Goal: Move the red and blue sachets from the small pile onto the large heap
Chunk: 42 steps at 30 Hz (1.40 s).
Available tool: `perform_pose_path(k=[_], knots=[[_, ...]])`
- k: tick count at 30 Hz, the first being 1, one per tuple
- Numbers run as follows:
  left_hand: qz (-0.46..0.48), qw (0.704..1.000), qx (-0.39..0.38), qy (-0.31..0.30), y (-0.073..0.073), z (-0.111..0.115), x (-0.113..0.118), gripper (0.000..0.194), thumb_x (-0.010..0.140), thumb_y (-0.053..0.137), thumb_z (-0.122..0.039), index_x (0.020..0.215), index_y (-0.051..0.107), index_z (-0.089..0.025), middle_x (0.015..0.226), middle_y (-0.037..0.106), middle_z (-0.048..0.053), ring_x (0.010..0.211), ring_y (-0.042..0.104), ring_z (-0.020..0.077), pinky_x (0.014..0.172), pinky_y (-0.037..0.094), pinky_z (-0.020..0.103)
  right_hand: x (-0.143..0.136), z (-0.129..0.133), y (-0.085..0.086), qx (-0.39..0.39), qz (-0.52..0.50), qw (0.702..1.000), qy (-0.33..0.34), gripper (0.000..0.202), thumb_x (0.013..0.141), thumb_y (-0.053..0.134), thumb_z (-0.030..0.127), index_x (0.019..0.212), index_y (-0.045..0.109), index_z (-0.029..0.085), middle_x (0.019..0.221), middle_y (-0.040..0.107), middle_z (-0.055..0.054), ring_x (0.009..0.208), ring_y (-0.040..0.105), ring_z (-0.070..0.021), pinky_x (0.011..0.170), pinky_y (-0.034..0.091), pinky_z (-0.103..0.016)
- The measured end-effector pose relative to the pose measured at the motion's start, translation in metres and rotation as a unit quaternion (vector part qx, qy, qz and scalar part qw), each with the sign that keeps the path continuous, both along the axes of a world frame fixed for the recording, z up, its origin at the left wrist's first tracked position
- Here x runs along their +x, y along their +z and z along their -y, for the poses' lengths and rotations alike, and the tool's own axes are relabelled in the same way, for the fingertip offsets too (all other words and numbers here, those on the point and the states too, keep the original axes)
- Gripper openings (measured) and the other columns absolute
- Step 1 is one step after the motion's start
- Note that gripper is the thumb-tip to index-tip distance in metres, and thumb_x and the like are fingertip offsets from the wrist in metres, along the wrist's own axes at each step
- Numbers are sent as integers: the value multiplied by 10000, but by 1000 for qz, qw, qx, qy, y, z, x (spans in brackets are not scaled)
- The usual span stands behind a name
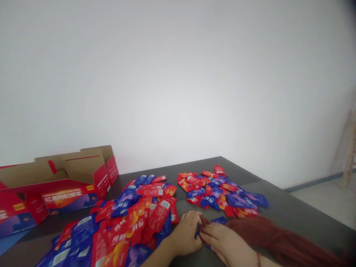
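My left hand [187, 233] is low in the middle of the view, its fingers curled round a dark blue sachet [197, 230] that shows only as a narrow strip. Close beside it, my right hand [224, 240] has its fingers closed on the end of a brown cloth [251, 230], which trails off to the lower right. The two hands almost touch over the dark table. Another blue sachet [219, 220] lies just behind my right hand. To the left of my hands spreads a large heap of red and blue sachets [133, 222].
A second, smaller heap of sachets [215, 191] lies farther back on the dark table [289, 211]. Red open cartons [72, 196] with brown insides stand at the left by the white wall [178, 81]. The table's right edge drops to a pale floor.
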<state>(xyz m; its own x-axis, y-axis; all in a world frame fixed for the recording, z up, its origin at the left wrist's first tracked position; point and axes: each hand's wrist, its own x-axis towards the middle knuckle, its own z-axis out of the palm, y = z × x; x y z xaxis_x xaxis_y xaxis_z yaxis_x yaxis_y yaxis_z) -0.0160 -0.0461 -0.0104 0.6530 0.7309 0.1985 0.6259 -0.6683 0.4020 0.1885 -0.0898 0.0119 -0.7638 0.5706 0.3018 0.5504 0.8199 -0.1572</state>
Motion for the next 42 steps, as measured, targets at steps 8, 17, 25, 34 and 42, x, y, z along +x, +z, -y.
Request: perform_pose_path(k=[8, 17, 25, 34, 42], knots=[[-5, 1000, 0, 5, 2, 1, 0, 491, 639, 499, -148, 1110, 395, -235, 1295, 452, 72, 1259, 354, 238, 1077, 243, 397, 55, -6, -18, -9, 0, 999, -51, 359, 941, 428, 228, 1250, 611, 223, 1292, 602, -89, 1198, 543, -217, 1029, 431, -353], [-6, 1000, 8, 9, 3, 2, 3, 455, 607, 495, -132, 1044, 414, -228, 1255, 461, 61, 1232, 367, 223, 1066, 262, 379, 47, -19, -36, 2, 3, 991, -131, 439, 880, 414, 129, 1287, 577, 152, 1323, 562, -126, 1200, 545, -238, 1036, 433, -400], [-18, 1000, 4, 3, 1, 0, 0, 541, 622, 486, -131, 1141, 362, -222, 1291, 439, 83, 1245, 363, 225, 1081, 253, 384, 26, -5, -12, -41, -32, 998, 33, 403, 934, 408, 192, 1310, 553, 217, 1322, 577, -71, 1243, 503, -184, 1082, 379, -345], [-28, 1000, -3, -5, 8, 3, 2, 465, 624, 487, -138, 1071, 399, -232, 1330, 410, 68, 1251, 349, 234, 1077, 255, 408, 54, -21, -31, 0, 2, 991, -136, 424, 888, 400, 144, 1266, 591, 141, 1307, 580, -128, 1191, 552, -230, 1035, 430, -393], [-34, 999, -7, -3, 10, 5, 1, 473, 636, 476, -137, 1091, 393, -239, 1339, 409, 71, 1261, 343, 249, 1082, 238, 439, 38, -25, -38, 55, 29, 991, -122, 431, 860, 414, 78, 1233, 604, 178, 1278, 606, -118, 1142, 588, -248, 959, 482, -406]])
